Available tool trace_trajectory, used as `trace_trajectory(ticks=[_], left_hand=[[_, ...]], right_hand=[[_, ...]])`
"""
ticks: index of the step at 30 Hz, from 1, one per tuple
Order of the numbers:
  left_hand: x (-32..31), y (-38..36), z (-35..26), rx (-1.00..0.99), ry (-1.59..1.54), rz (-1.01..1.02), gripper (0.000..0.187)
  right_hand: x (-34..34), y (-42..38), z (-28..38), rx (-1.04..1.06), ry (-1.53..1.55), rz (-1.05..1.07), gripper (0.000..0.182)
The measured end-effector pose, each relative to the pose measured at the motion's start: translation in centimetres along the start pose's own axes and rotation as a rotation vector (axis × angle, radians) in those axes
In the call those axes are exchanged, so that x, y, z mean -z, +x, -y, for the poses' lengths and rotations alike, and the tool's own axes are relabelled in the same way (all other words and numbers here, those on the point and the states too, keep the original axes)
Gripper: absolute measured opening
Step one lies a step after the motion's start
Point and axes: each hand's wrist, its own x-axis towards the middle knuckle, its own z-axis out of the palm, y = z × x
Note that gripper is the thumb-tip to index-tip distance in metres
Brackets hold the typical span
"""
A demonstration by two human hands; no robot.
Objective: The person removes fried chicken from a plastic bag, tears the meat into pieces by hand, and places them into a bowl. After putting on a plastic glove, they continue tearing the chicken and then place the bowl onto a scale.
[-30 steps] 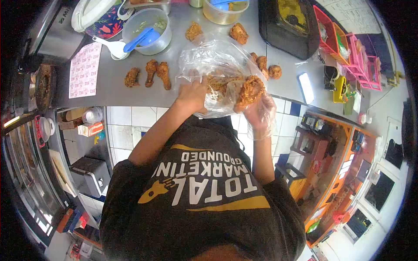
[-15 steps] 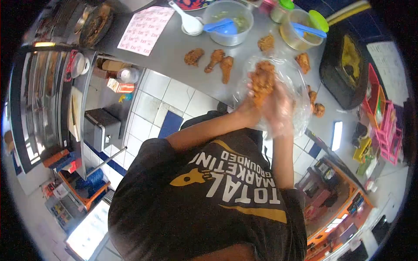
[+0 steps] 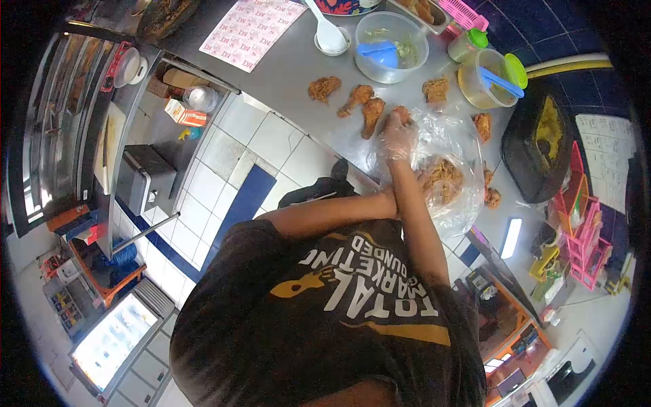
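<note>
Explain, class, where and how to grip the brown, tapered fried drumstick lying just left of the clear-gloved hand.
Pinch the brown, tapered fried drumstick by its thin end, probably from the person's side: that end points toward the near edge of the grey metal counter, the bulkier end away.

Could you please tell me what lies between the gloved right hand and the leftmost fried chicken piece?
The head view shows two fried chicken drumsticks on the counter between the gloved right hand and the leftmost piece.
</note>
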Motion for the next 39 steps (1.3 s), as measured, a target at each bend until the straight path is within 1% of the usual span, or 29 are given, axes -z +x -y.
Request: trace_trajectory(ticks=[1, 2, 4, 7, 8, 10, 11, 13, 14, 15, 17, 18, 19, 21, 22, 24, 25, 27, 29, 30, 31, 32, 33, 35, 38, 39], left_hand=[[-1.2, -0.1, 0.5, -0.031, 0.0, -0.038, 0.069], [-1.2, 0.0, 0.6, -0.024, -0.01, -0.024, 0.07], [-1.5, 0.0, 0.7, -0.013, -0.031, 0.013, 0.07], [0.7, 0.0, -0.4, -0.01, -0.064, -0.027, 0.071], [0.8, 0.0, -0.2, 0.008, -0.068, -0.034, 0.07], [0.9, 0.6, 0.8, 0.046, -0.08, -0.046, 0.066], [0.8, 1.0, 1.3, 0.064, -0.09, -0.048, 0.064], [0.2, 2.1, 2.0, 0.091, -0.12, -0.048, 0.061], [3.0, 3.1, 1.3, 0.142, 0.027, 0.142, 0.06], [6.7, 4.2, 0.3, 0.185, 0.179, 0.338, 0.058], [8.0, 6.2, 0.3, 0.302, 0.279, 0.297, 0.064], [8.7, 7.2, 0.1, 0.328, 0.37, 0.208, 0.065], [9.4, 8.0, 0.0, 0.354, 0.462, 0.114, 0.067], [10.2, 10.0, 0.0, 0.273, 0.665, 0.162, 0.071], [10.2, 10.9, -0.4, 0.263, 0.685, 0.191, 0.071], [9.7, 12.0, -0.9, 0.243, 0.734, 0.247, 0.072], [9.4, 12.2, -1.1, 0.215, 0.744, 0.267, 0.079], [8.8, 12.3, -1.0, 0.165, 0.761, 0.3, 0.092], [7.7, 12.0, 0.1, 0.167, 0.607, 0.307, 0.093], [7.3, 11.8, 0.6, 0.168, 0.531, 0.313, 0.093], [6.9, 11.7, 1.2, 0.2, 0.527, 0.397, 0.092], [7.9, 11.9, 0.7, 0.233, 0.518, 0.483, 0.091], [8.8, 12.2, 0.2, 0.266, 0.512, 0.562, 0.09], [9.8, 12.6, -0.3, 0.288, 0.531, 0.585, 0.089], [10.1, 12.8, -0.7, 0.32, 0.536, 0.598, 0.09], [10.0, 12.7, -0.8, 0.331, 0.531, 0.602, 0.091]], right_hand=[[0.3, -0.3, 0.7, 0.065, -0.108, -0.005, 0.03], [0.5, -0.5, 1.2, 0.13, -0.216, -0.018, 0.031], [0.7, -0.7, 1.2, 0.039, -0.366, -0.022, 0.031], [0.8, -0.8, -1.5, -0.049, -0.041, 0.101, 0.032], [2.3, -1.3, -0.7, 0.008, -0.125, 0.159, 0.027], [6.8, -3.8, 4.5, -0.048, 0.264, 0.149, 0.024], [8.5, -4.9, 6.0, -0.076, 0.457, 0.136, 0.023], [13.6, -4.9, 4.8, 0.258, -0.001, 0.001, 0.02], [16.3, -5.0, 3.9, 0.411, -0.244, -0.062, 0.018], [18.1, -5.2, 3.3, 0.455, -0.473, 0.05, 0.018], [20.7, -5.3, 1.3, 0.505, -0.913, 0.312, 0.018], [21.8, -5.4, -0.2, 0.405, -1.137, 0.341, 0.017], [23.3, -4.5, -3.7, 0.271, -1.133, 0.293, 0.019], [24.7, -4.4, -3.0, 0.46, -1.205, -0.001, 0.025], [25.0, -4.3, -2.3, 0.428, -1.194, -0.036, 0.026], [24.5, -4.3, -0.6, 0.237, -1.292, 0.032, 0.024], [24.3, -4.3, 0.2, 0.143, -1.345, 0.072, 0.024], [23.8, -4.0, -0.7, 0.249, -1.299, 0.065, 0.026], [23.5, -3.5, -1.0, 0.369, -1.231, 0.098, 0.033], [23.3, -3.3, -2.0, 0.465, -1.194, 0.081, 0.036], [23.0, -3.1, -3.4, 0.555, -1.154, 0.066, 0.038], [22.9, -1.8, -7.3, 0.434, -1.289, 0.167, 0.042], [23.0, -1.8, -5.9, 0.308, -1.217, 0.209, 0.043], [23.3, -1.1, -2.4, 0.068, -1.067, 0.29, 0.046], [23.7, -1.6, -0.1, 0.136, -1.091, 0.303, 0.051], [23.5, -1.5, -0.4, 0.058, -1.084, 0.337, 0.053]])
